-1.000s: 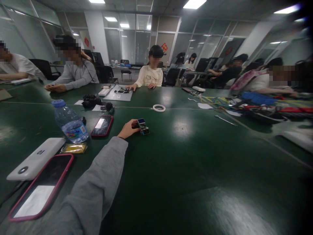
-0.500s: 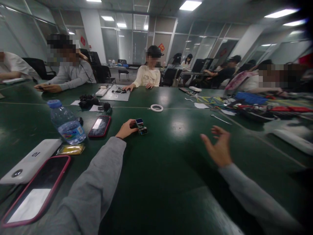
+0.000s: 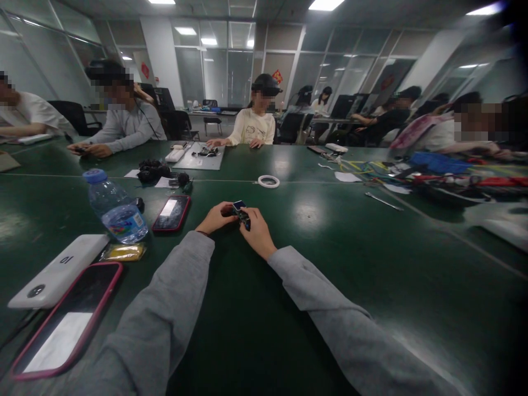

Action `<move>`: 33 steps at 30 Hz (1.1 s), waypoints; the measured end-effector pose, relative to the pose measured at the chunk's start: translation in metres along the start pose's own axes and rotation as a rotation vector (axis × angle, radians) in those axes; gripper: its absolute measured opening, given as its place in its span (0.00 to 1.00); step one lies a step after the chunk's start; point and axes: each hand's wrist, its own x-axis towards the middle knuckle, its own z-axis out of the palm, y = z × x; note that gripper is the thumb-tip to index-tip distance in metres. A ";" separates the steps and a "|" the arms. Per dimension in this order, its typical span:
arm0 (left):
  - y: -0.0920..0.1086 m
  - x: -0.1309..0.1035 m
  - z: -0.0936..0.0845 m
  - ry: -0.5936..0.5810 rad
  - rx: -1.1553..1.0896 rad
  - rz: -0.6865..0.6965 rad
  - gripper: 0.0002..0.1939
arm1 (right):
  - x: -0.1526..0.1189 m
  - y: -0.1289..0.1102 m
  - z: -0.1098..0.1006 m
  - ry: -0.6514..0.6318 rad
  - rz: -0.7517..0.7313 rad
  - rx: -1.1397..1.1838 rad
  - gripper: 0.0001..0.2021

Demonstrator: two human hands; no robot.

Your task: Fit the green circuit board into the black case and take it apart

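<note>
A small circuit board with a little screen [image 3: 239, 205] is held between both hands above the green table [image 3: 247, 319]. My left hand [image 3: 217, 218] grips its left side, fingers closed on the edge. My right hand [image 3: 257, 233] has thumb and fingers closed on the board's right side, covering much of it. The screen shows at the top between the hands; the lower part is mostly hidden by my fingers. To the left of my left hand lies a phone in a red case [image 3: 171, 213].
At left stand a water bottle [image 3: 117, 212], a yellow packet [image 3: 124, 252], a white power bank [image 3: 58, 272] and a larger phone [image 3: 68, 322]. Ahead lies a white ring [image 3: 268, 181]. Rightward are a metal wrench [image 3: 383, 201] and tangled cables [image 3: 371, 171]. People sit around the table.
My right hand has come in from the right, where it was open in the air, and closed on the circuit board. My left hand keeps its hold. The view has shifted slightly.
</note>
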 end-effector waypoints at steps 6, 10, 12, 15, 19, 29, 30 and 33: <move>0.008 -0.001 0.000 -0.065 -0.073 0.016 0.32 | 0.006 0.007 0.001 0.060 0.238 0.343 0.19; 0.008 -0.001 0.000 -0.081 -0.068 -0.010 0.35 | 0.007 0.010 0.000 0.066 0.255 0.311 0.18; 0.008 -0.001 0.000 -0.101 -0.057 -0.004 0.37 | 0.007 0.011 0.000 0.072 0.257 0.250 0.18; 0.009 -0.002 -0.001 -0.120 -0.053 0.011 0.39 | 0.006 0.012 0.001 0.067 0.279 0.229 0.17; 0.010 -0.002 -0.002 -0.126 -0.026 0.023 0.38 | 0.005 0.012 0.004 0.088 0.249 0.151 0.18; 0.013 0.000 -0.002 0.046 -0.160 -0.115 0.32 | 0.003 0.012 -0.001 0.149 0.239 0.103 0.19; 0.014 0.000 -0.002 0.072 -0.186 -0.133 0.31 | 0.004 0.013 -0.001 0.163 0.233 0.131 0.18; 0.016 -0.001 -0.003 0.114 -0.201 -0.168 0.29 | 0.005 0.015 -0.002 0.217 0.243 0.215 0.18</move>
